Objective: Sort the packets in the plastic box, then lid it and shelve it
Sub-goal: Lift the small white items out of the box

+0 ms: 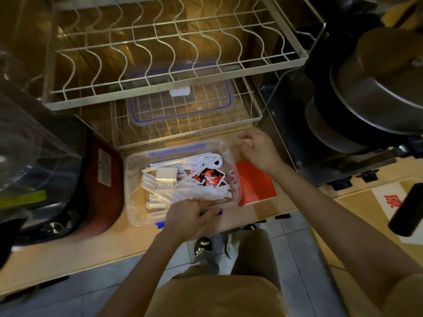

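Observation:
A clear plastic box (pixel 135 216) with blue clips stands on the wooden counter, full of several white packets (pixel 164 191), red-and-black packets (pixel 209 177) and a white charger plug (pixel 166 175). My left hand (pixel 190 216) rests on the box's near rim, fingers closed on that rim beside a blue clip. My right hand (pixel 258 149) hovers just past the box's far right corner, fingers loosely curled, holding nothing I can see. The clear lid (pixel 137 110) with a blue seal lies on the lower wire shelf (pixel 251 120) behind the box.
A red booklet (pixel 256 186) lies right of the box. An upper wire dish rack (pixel 160 85) overhangs the lid. A dark red appliance (pixel 103 186) stands at left, stacked dark pots (pixel 377 92) at right. The counter edge runs below my left hand.

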Tool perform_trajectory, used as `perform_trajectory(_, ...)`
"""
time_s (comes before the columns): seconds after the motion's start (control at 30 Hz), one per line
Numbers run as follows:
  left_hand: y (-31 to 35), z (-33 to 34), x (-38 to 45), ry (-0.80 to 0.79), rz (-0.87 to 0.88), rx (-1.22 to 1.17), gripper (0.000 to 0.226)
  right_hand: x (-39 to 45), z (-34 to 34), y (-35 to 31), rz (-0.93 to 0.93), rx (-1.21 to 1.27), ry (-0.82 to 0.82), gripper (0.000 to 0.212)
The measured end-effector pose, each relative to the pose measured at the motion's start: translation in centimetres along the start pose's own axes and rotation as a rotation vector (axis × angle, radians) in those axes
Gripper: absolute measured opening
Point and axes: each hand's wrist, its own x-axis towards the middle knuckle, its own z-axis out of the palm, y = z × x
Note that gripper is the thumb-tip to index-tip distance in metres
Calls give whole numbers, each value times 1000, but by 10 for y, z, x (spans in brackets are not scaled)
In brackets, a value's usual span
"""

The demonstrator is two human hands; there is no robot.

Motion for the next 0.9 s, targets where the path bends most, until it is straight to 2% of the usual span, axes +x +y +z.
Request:
perform_trajectory(0.07,3,2,1,9,-3,-14,35,-11,1,-22,-101,38,5,23)
perform_trajectory(0.17,8,5,0,6,-17,-43,37,-27,14,-46,-193,64,-125,21)
perform_trajectory(0.27,10,3,-4,-19,-24,-98,36,-30,39,-52,-162,27,-281,18)
perform_trajectory(0.37,10,1,-7,-70,-12,-257,30,-33,64,-53,-107,-8,-320,21)
perform_trajectory(0.43,4,-4,-9,-14,-23,-360,29,-36,78,-58,-131,23,-355,27)
perform_trajectory(0.57,-21,-10,-11,207,-82,-103,45,-34,104,-73,-201,27,-379,44)
perform_trajectory(0.73,-34,-2,-14,69,-192,-29,45,-27,131,-83,-233,-139,-465,55)
perform_trajectory(0.9,-33,-3,-11,-32,-235,-53,51,-20,136,-88,-276,-294,-463,48)
